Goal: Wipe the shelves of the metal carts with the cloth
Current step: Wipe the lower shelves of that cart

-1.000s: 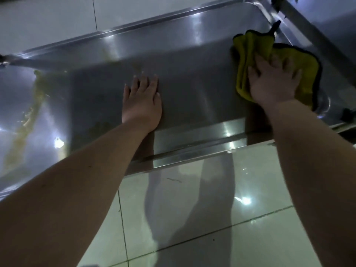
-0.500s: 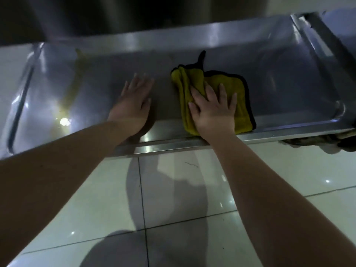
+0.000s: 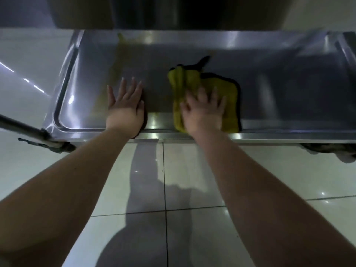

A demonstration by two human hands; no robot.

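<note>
Covering cloth [image 3: 230, 97] | right hand [image 3: 204, 110] (blurred) | shelf [image 3: 289, 89] cropped right

shelf [image 3: 269, 83] smooth glossy metal; cloth [image 3: 229, 97] soft yellow fabric; floor [image 3: 192, 176] glossy tile.

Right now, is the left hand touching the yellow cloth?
No, the left hand lies flat on the metal shelf, apart from the yellow cloth.
</note>
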